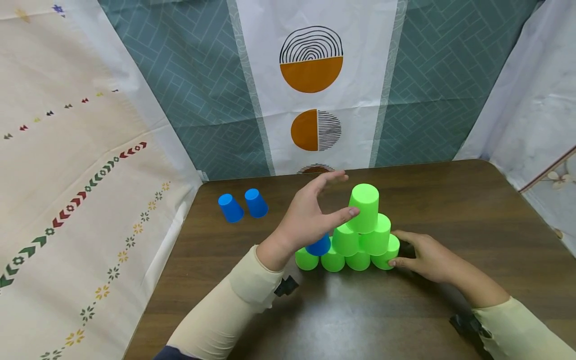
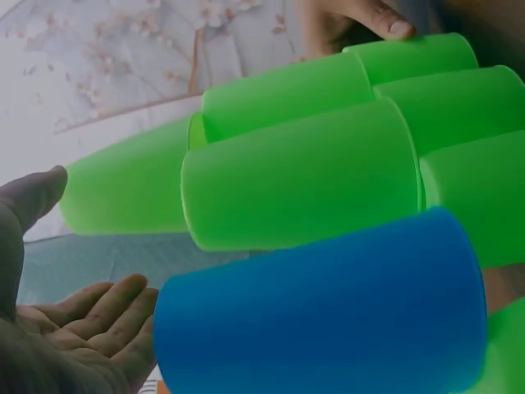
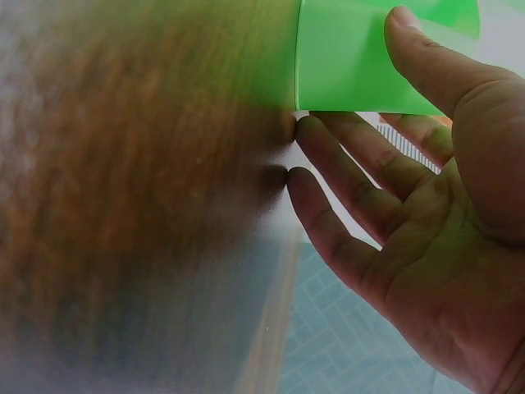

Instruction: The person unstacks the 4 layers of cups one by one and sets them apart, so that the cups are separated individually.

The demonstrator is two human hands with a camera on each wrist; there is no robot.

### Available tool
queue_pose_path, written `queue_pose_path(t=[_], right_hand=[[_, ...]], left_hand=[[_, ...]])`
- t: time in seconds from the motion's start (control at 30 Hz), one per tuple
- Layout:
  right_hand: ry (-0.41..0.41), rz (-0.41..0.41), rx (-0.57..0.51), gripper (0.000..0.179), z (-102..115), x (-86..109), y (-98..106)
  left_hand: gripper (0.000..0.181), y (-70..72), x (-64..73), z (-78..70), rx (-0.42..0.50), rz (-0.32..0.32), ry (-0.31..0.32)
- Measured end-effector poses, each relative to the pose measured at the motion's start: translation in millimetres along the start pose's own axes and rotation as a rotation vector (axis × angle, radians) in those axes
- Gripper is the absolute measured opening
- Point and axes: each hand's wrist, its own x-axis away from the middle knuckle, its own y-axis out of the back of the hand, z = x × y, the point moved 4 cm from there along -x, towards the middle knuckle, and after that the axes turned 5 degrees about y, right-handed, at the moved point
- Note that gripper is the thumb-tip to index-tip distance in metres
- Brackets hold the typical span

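Observation:
Upside-down cups form a pyramid, with several green cups (image 1: 333,260) along the bottom. On these stand a blue cup (image 2: 320,312) at the left and two green cups (image 1: 345,241) beside it. A green cup (image 1: 364,207) tops the stack. My left hand (image 1: 302,220) is spread at the left of the top cup, its thumb tip right at that cup's side and holding nothing. Low at the right end, my right hand (image 1: 429,257) has its thumb and extended fingers loosely around the last bottom green cup (image 3: 369,61); its lower fingertips reach the tabletop.
Two more blue cups (image 1: 231,208) (image 1: 256,203) stand apart on the brown wooden table (image 1: 450,200), toward its back left. A patterned cloth (image 1: 207,75) hangs behind the table's far edge, with pale cloths (image 1: 67,175) at the sides.

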Motion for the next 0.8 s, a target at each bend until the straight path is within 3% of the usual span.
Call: queue_pose_path(t=[0.43,0.8], right_hand=[[-0.005,0.0,0.002,0.064,0,-0.2,0],[-0.001,-0.001,0.003,0.062,0,-0.2,0]], left_hand=[[0.076,-20.4,-3.2,-2.0,-0.196,0.052,0.083],[0.057,-19.7,-2.6,-0.5,-0.144,0.031,0.039]])
